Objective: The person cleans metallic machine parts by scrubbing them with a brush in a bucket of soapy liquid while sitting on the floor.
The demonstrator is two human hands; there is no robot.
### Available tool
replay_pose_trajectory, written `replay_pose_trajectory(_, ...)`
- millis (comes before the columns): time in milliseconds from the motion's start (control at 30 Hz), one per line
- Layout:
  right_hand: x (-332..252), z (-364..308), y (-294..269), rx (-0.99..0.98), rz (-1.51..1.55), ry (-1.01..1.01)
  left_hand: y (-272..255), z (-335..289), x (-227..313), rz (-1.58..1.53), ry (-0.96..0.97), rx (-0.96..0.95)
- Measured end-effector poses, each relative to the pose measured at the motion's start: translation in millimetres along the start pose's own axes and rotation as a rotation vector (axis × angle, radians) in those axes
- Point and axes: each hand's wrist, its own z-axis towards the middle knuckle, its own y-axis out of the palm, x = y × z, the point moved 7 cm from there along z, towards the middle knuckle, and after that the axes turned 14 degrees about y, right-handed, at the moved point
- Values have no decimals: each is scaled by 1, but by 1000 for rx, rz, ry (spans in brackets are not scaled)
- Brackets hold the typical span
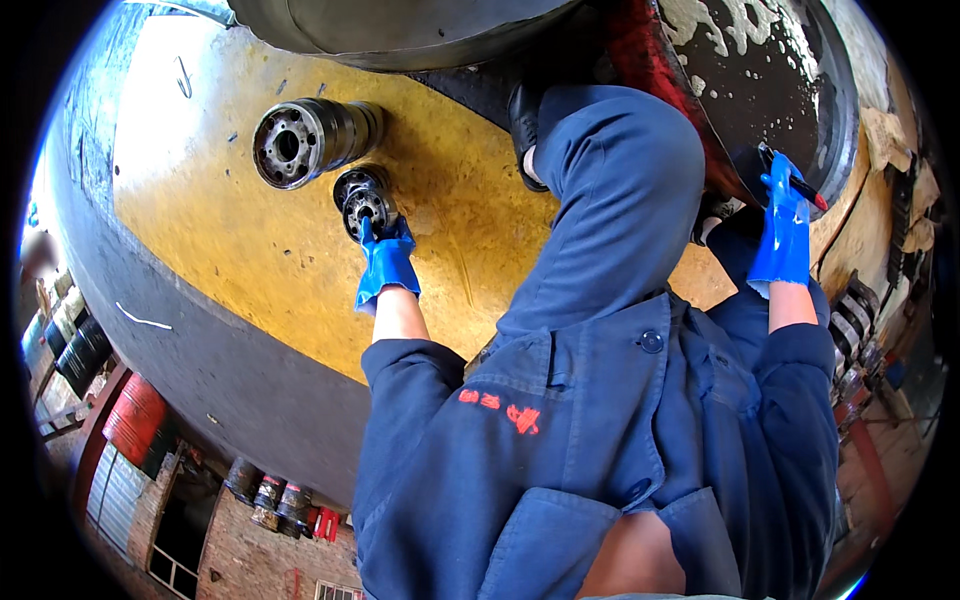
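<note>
My left hand [385,262], in a blue glove, grips a small dark metal gear part [362,205] that stands on the yellow sheet [200,230]. Just beyond it lies a larger steel cylinder hub [310,140] with bolt holes in its face. My right hand [782,228], also in a blue glove, holds a red-handled tool [800,187] against the edge of a dark soapy basin [790,70]. My blue work suit and raised knee [620,190] fill the middle of the view.
A black shoe [524,125] rests on the yellow sheet by a red rim [640,50]. Red and dark barrels [130,420] and a brick wall [260,560] appear at the lower left. Stacked metal parts [855,320] line the right edge.
</note>
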Motion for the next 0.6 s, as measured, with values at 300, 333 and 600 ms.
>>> replay_pose_trajectory(300,16,19,-8,-37,-106,136,25,17,13,91,49,-110)
replay_pose_trajectory(333,19,19,-13,-31,-108,144,34,14,11,119,34,-108)
replay_pose_trajectory(600,14,12,-7,-36,-78,212,40,14,35,181,74,-105)
